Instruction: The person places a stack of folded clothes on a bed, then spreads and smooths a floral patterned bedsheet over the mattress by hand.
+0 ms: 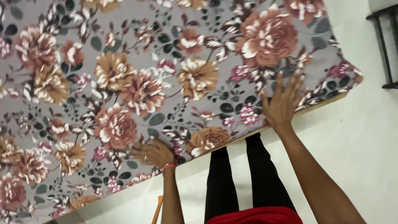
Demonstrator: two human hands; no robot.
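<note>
A grey bedsheet (157, 74) printed with large brown, pink and rust flowers covers a bed and fills most of the view. My left hand (152, 152) lies flat on the sheet near the bed's near edge, fingers pointing left, a red thread band at the wrist. My right hand (283, 101) rests flat on the sheet farther right, fingers spread and pointing away from me, close to the bed's right corner. Neither hand holds anything. My legs in black trousers (236, 178) stand against the bed's edge.
A white tiled floor (356, 137) lies below and to the right of the bed. A black metal frame (387, 45) stands at the upper right. A thin orange stick-like thing (157, 209) shows at the bottom near my left arm.
</note>
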